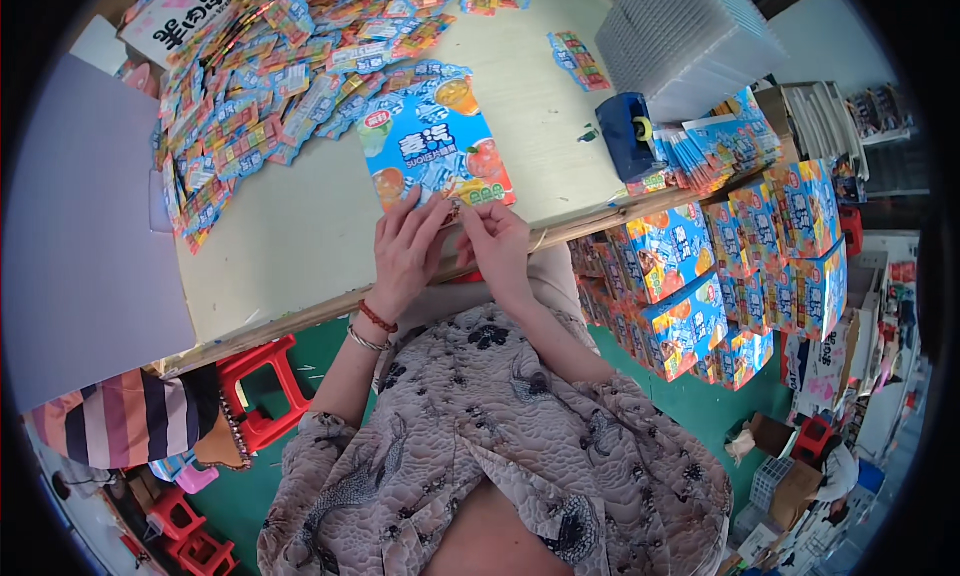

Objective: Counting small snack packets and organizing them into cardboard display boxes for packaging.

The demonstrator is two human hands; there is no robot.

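A bright blue candy box [430, 141], printed with fruit drinks and ice, lies on the table close to its front edge. At the box's near end, my left hand [408, 238] has its fingers bent over the edge, gripping it; its thumb is mostly hidden. My right hand [496, 244] is closed beside it, thumb and forefinger pinching the same end of the box near its corner. Between the two hands shows a small reddish-brown patch, too small to make out. Beyond the box spreads a heap of small colourful candy packets [265, 106].
Right of the box stand a dark blue tape dispenser [628, 136], a stack of clear plastic trays [690, 46] and fanned blue packs [725, 141]. Stacked blue candy boxes [680, 316] rise beside the table's right edge. A red stool [262, 391] is below left.
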